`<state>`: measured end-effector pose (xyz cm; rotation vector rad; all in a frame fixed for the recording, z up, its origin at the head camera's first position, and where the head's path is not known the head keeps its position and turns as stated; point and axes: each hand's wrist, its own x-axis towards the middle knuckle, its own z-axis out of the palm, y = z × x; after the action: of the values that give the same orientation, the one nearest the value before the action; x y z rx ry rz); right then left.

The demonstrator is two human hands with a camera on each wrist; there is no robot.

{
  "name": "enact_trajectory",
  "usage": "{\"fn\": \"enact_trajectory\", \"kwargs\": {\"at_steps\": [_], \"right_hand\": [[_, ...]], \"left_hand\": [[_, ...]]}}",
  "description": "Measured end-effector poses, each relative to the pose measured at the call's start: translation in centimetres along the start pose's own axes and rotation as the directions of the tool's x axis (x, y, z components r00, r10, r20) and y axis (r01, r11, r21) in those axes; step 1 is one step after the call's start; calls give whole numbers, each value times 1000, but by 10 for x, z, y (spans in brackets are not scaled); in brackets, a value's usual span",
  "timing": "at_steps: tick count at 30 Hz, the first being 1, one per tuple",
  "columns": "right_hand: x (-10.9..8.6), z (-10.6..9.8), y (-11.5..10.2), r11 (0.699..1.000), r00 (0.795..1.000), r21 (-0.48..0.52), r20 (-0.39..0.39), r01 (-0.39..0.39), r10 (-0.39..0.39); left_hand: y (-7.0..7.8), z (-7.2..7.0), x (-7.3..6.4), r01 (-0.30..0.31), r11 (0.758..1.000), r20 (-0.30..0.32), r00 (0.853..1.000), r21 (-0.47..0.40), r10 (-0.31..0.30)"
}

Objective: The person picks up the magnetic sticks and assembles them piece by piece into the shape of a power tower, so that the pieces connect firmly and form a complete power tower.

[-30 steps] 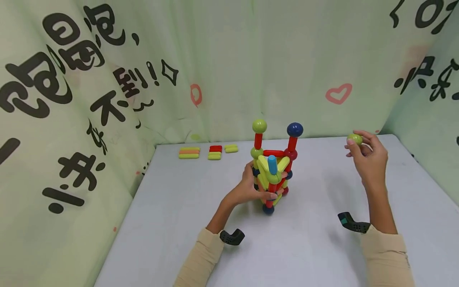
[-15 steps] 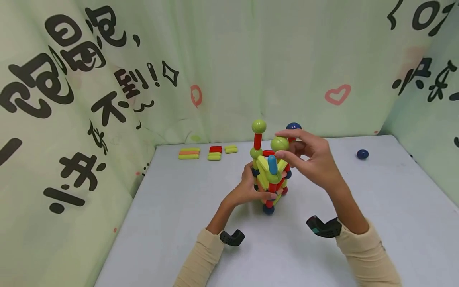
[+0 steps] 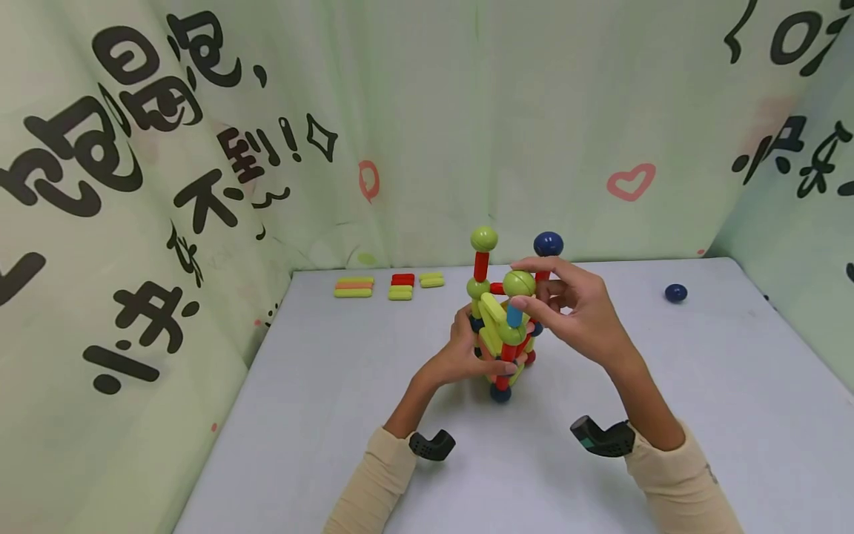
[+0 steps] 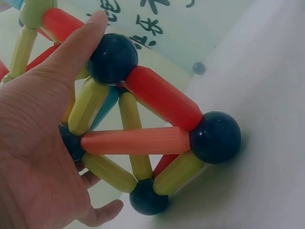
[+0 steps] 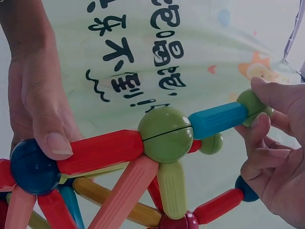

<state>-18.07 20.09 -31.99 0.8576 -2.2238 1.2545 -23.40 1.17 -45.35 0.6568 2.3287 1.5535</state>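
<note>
A frame of magnetic rods and balls [image 3: 491, 341] stands on the table in the head view. My left hand [image 3: 460, 357] grips its lower left side; in the left wrist view the thumb lies beside a dark blue ball [image 4: 113, 59]. Between thumb and fingers my right hand [image 3: 583, 311] pinches a green ball [image 3: 519, 283]. That ball sits at the upper end of a short blue rod [image 5: 219, 120], which rises from another green ball [image 5: 167, 134] of the frame. Two red uprights behind carry a green ball [image 3: 483, 239] and a dark blue ball [image 3: 548, 243].
A loose dark blue ball [image 3: 676, 293] lies at the back right of the table [image 3: 320, 415]. Toward the back left are small groups of loose rods: yellow and orange [image 3: 353, 288], red and yellow [image 3: 402, 286], and yellow [image 3: 431, 279]. A printed curtain [image 3: 427, 133] hangs behind.
My right hand has carried the green ball leftward from the right side and down onto the blue rod's top. The loose dark blue ball has come into sight. My left hand keeps its hold.
</note>
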Motion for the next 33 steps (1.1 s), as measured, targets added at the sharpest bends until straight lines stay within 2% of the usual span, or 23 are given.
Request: {"fn": "enact_trajectory", "kwargs": {"at_steps": [3,5,8,10,12,13,15,17,19,23,25,27,29,33], "right_hand": [[-4,-2,-2,1000,999,-21,-41,-1,0],[-8,-2,-3,1000,994,-19,-109,13,-15],[-13,-2,2,1000,962,-11,-272,18,-20],[-16,-2,11,1000,924,12,-383,2,3],[-19,-2,24,998,882,44,-467,-47,62],[-21,-1,31,995,864,62,-494,-76,97],[-25,0,46,983,837,103,-514,-153,184],[-31,1,60,961,830,128,-485,-244,275],[-37,3,73,935,842,128,-407,-332,354],[-48,10,95,889,873,114,-171,-443,457],[-52,15,104,877,878,119,-61,-466,475],[-57,18,110,866,875,129,25,-483,484],[-60,22,112,858,870,145,91,-492,484],[-64,25,117,844,851,141,192,-517,489]], "left_hand": [[-3,-3,1,6,999,27,1000,36,-7],[-7,-9,1,-5,998,54,999,58,2],[-15,-27,1,-20,998,61,998,60,16],[-24,-41,2,11,998,3,1000,65,-11],[-35,-54,4,82,992,-115,991,97,-71],[-42,-60,5,132,984,-190,976,119,-108],[-56,-71,7,249,954,-332,925,166,-183],[-69,-81,9,339,917,-444,869,209,-221],[-81,-90,12,400,884,-524,821,244,-227],[-95,-107,18,457,840,-625,757,293,-194],[-101,-117,19,482,821,-670,721,306,-174],[-108,-127,19,509,794,-701,697,332,-153],[-115,-138,17,549,748,-723,677,372,-138],[-118,-153,11,605,664,-732,669,439,-126]]}}
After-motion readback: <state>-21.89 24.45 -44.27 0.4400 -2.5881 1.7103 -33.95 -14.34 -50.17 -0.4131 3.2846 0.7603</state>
